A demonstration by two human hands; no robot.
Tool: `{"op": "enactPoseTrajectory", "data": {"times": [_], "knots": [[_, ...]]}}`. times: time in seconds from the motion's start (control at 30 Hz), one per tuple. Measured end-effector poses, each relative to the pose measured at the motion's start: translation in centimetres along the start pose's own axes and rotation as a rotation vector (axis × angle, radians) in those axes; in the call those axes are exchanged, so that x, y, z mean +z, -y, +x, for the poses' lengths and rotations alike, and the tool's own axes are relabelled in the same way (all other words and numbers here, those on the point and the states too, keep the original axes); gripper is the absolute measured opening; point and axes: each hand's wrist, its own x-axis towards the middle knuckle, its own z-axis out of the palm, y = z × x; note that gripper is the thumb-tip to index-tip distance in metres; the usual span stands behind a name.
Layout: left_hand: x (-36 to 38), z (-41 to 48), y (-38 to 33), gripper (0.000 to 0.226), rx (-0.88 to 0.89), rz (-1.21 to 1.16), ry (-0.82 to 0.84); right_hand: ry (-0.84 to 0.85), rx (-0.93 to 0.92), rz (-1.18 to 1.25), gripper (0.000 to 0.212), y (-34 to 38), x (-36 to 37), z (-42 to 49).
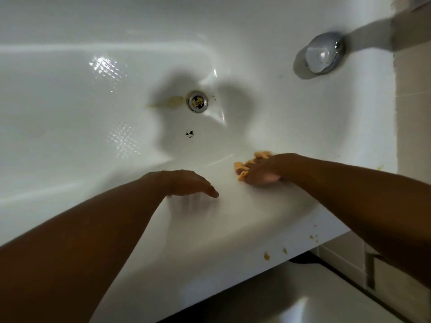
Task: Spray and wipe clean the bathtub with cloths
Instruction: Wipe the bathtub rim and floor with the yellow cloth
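My left forearm lay closest, running up to my left hand (186, 183), which rested on the white bathtub's near rim (233, 217). Its thumb lay straight and it held nothing; its fingers dipped over the inner edge, too blurred to read further. To its right, just apart, my right hand (263, 170) pressed down with fingers spread on a bunched orange cloth (240, 167) at the rim's inner edge, bits of it poking out between and beyond my fingers.

I judged the job far from done. A yellowish stain (173, 102) sat on the tub floor touching the left side of the drain (198, 101), its long axis running leftwards from it. From the cloth hand it lay ahead and to the left, down the inner wall, past a small black mark (190, 134). My bare left hand was nearer to it, but the right carried the cloth. Yellow crumbs (267, 255) also dotted the rim's outer face.
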Motion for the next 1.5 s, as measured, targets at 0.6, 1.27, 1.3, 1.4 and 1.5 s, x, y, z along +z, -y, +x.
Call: {"op": "enactPoseTrajectory", "data": {"times": [0.6, 1.27, 1.3, 1.4, 1.5], "knots": [[-5.3, -10.5, 11.7, 0.018, -0.218, -0.025, 0.162, 0.124, -0.36, 0.237, 0.053, 25.6, -1.4, -6.6], [-4.9, -17.1, 24.0, 0.033, -0.179, -0.165, -0.137, 0.218, -0.505, 0.344, 0.054, 29.8, -1.5, -6.5], [-4.7, -17.4, 24.2, 0.029, -0.161, -0.184, -0.141, 0.254, -0.395, 0.377, 0.054, 26.7, -1.7, -6.6], [-3.9, -18.5, 23.6, 0.024, -0.07, -0.132, -0.142, 0.277, 0.013, 0.491, 0.057, 20.3, -2.6, -7.6], [-3.1, -19.2, 22.6, 0.024, -0.074, -0.069, -0.157, 0.245, 0.11, 0.582, 0.06, 18.8, -2.8, -6.9]]}}
